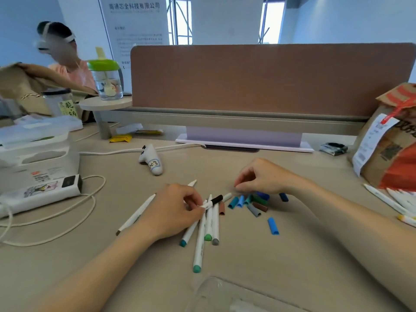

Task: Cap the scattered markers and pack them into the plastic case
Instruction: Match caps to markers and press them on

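Several white markers [208, 224] lie in a loose bunch on the desk's middle. My left hand [173, 210] rests over them and pinches a black-capped marker [212, 201] near its cap. Just right of the bunch, loose caps [252, 202] in blue, teal, green, brown and grey sit scattered, and one blue cap [273, 225] lies apart. My right hand [262, 176] hovers over the caps with its fingers curled down; what it holds I cannot tell. The clear plastic case [227, 293] sits at the near edge. More markers [396, 202] lie at far right.
A white controller [151, 159] and cable [117, 151] lie behind the markers. A power bank [42, 190] and white box [38, 154] stand left, a paper bag [389, 145] right, a brown divider [258, 79] at the back. Another person sits far left.
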The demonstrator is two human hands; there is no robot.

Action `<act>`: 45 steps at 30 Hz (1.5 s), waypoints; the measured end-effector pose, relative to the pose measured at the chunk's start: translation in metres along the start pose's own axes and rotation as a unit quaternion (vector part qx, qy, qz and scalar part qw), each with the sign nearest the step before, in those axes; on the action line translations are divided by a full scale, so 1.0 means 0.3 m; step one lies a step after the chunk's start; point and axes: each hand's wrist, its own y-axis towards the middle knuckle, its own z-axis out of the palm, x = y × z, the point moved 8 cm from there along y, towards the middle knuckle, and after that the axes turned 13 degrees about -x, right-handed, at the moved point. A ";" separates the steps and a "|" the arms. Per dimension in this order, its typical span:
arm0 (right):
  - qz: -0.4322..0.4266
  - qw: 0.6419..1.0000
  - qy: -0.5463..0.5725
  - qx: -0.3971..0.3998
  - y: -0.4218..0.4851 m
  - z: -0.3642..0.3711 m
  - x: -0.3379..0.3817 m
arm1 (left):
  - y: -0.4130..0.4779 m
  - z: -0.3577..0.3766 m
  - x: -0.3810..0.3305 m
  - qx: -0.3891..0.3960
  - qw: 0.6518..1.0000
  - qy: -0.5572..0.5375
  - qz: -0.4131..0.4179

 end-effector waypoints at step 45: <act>-0.056 0.997 -0.049 0.002 -0.128 -0.019 0.066 | -0.015 -0.068 0.028 0.097 0.995 0.027 -0.026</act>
